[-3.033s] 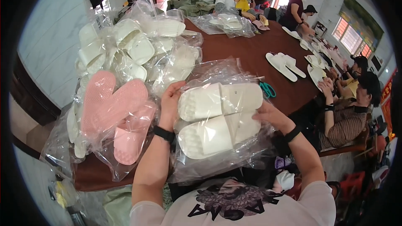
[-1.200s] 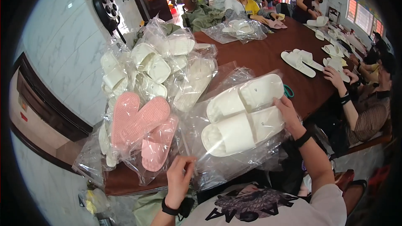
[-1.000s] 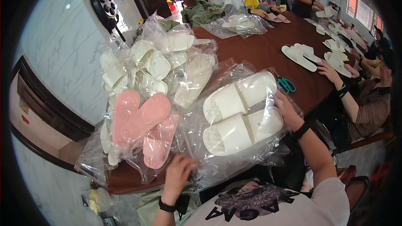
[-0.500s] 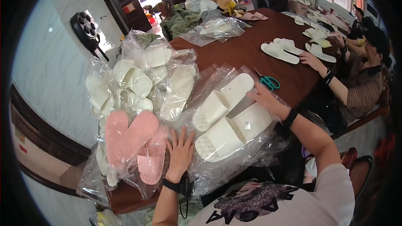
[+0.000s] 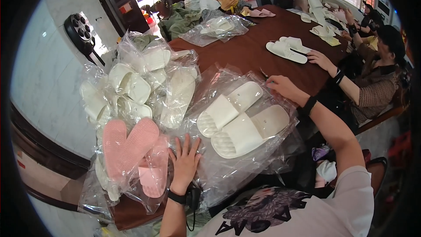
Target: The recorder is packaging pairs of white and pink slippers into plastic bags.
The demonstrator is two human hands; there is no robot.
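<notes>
Two white slippers (image 5: pixel 242 131), which both hands had held earlier, lay in their clear bag (image 5: pixel 228 173) on the counter (image 5: pixel 239 49), between the left hand (image 5: pixel 184 166), fingers spread wide, and the right hand (image 5: pixel 287 90), fingers bent over scissors (image 5: pixel 264 74), grip unclear.

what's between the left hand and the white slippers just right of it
Only clear plastic shows between the left hand and the white slippers; nothing rigid blocks that gap. The pink slippers lie on the hand's other side. Whether plastic also covers the white slippers is hard to tell.
</notes>
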